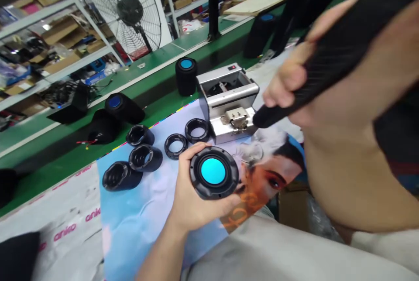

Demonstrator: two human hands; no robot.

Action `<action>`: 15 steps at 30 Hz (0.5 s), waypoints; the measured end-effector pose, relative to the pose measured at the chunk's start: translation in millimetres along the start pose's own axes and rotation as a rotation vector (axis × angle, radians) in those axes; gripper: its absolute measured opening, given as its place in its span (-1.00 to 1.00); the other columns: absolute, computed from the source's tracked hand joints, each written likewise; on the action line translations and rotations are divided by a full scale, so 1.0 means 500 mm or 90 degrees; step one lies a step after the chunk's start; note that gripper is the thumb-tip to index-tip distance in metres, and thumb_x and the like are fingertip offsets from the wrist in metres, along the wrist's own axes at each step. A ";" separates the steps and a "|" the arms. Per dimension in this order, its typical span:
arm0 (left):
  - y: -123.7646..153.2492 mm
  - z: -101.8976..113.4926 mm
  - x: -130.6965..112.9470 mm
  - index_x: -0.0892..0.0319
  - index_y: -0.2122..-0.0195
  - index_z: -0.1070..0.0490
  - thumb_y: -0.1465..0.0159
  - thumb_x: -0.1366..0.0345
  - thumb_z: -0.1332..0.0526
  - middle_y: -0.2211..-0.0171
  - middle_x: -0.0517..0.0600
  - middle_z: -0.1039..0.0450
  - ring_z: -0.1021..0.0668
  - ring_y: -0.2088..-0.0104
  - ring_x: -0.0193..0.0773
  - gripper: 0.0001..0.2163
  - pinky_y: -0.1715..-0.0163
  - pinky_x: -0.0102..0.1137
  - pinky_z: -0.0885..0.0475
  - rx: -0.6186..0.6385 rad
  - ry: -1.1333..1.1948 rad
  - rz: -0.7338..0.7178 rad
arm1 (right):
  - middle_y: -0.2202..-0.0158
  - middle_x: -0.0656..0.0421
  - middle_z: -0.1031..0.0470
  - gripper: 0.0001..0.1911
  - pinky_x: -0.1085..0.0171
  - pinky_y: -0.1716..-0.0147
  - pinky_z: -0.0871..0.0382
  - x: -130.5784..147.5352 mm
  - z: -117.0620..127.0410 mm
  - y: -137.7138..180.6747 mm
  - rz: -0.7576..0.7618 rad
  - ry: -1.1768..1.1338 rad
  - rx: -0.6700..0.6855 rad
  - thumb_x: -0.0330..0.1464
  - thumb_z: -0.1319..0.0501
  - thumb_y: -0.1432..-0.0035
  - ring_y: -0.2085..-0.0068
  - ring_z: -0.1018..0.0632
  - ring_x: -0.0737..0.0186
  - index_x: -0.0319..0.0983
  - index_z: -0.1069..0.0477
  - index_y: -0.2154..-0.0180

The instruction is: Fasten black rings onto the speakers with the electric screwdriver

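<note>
My left hand holds a round black speaker part with a bright cyan disc in its middle, face up, just above the printed poster. My right hand is raised close to the camera and grips a long black fabric-covered cylinder. The cylinder's lower end points down at a silver metal box with an open top and a latch on its front.
Two black rings and three short black tubes lie on the poster. Black cylindrical speakers stand and lie on the green belt. A large fan and shelves of cartons are behind.
</note>
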State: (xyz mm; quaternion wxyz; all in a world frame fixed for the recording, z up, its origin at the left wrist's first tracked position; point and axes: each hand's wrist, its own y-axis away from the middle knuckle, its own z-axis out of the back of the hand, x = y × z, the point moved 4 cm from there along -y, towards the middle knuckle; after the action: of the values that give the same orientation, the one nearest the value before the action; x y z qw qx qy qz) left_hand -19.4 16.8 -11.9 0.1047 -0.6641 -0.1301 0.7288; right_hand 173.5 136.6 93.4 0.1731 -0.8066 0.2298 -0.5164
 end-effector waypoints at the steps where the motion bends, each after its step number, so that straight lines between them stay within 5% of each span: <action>1: -0.005 -0.013 0.001 0.00 -0.19 -0.34 0.05 0.15 -0.68 -0.16 0.01 -0.53 -0.68 -0.05 -0.14 -0.19 -0.06 -0.32 -0.57 0.015 0.015 0.008 | 0.66 0.24 -0.32 -0.29 0.18 0.84 -0.13 -0.009 -0.007 -0.005 0.009 -0.008 0.015 0.30 -0.48 0.12 0.70 -0.34 0.20 -0.18 -0.42 0.38; 10: -0.018 -0.044 0.008 -0.03 -0.19 -0.33 0.12 0.18 -0.69 -0.15 -0.01 -0.51 -0.64 -0.10 -0.08 -0.14 -0.09 -0.26 -0.54 0.019 0.024 0.041 | 0.64 0.29 -0.33 -0.45 0.28 0.81 -0.06 -0.085 -0.028 0.001 -0.003 -0.025 0.109 0.10 -0.48 -0.12 0.71 -0.33 0.30 -0.21 -0.39 0.34; 15: -0.021 -0.047 0.009 -0.01 -0.17 -0.30 0.12 0.27 -0.67 -0.07 -0.03 -0.55 -0.68 0.00 -0.12 -0.15 -0.04 -0.25 -0.56 0.035 0.032 0.040 | 0.66 0.28 -0.30 -0.39 0.31 0.81 -0.09 -0.100 -0.031 0.002 -0.062 0.002 0.125 0.17 -0.48 -0.05 0.72 -0.32 0.31 -0.20 -0.36 0.38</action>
State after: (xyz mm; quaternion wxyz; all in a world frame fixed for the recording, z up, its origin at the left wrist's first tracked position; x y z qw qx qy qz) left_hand 3.5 29.4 -14.5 0.1028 -0.6830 -0.0866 0.7180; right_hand 141.2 162.5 61.7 0.2256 -0.7950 0.1391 -0.5456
